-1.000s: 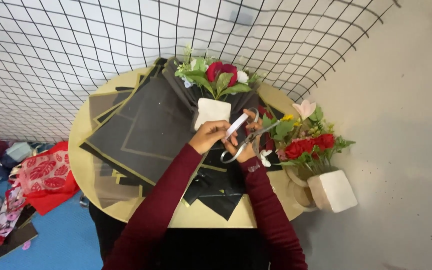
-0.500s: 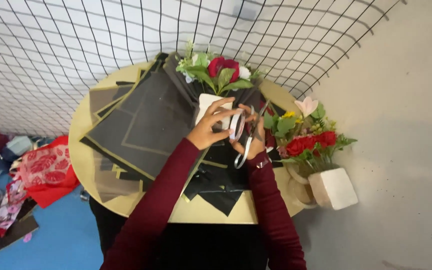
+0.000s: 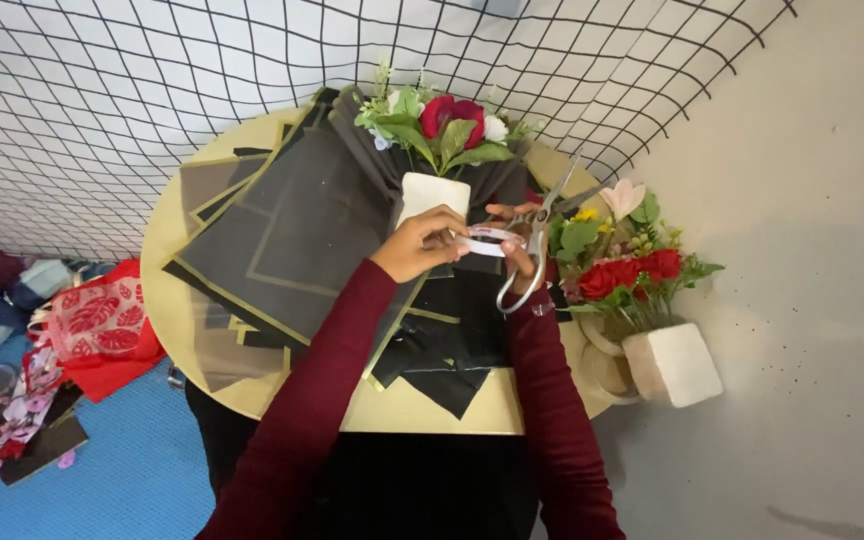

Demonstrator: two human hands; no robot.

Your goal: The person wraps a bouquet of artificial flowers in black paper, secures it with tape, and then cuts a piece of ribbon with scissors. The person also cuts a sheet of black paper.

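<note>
The scissors (image 3: 535, 248) in the right hand (image 3: 520, 250) were bright, polished metal. The strip of tape (image 3: 482, 241) stretched between both hands looked thin, glossy and half clear. The black wrapping sheets (image 3: 297, 225) had a matt, papery face with fine gold edging. The round bench (image 3: 167, 235) showed a smooth, pale yellow top. The white block (image 3: 672, 365) looked chalky and foam-like. The sleeves (image 3: 302, 420) were soft maroon cloth.
</note>
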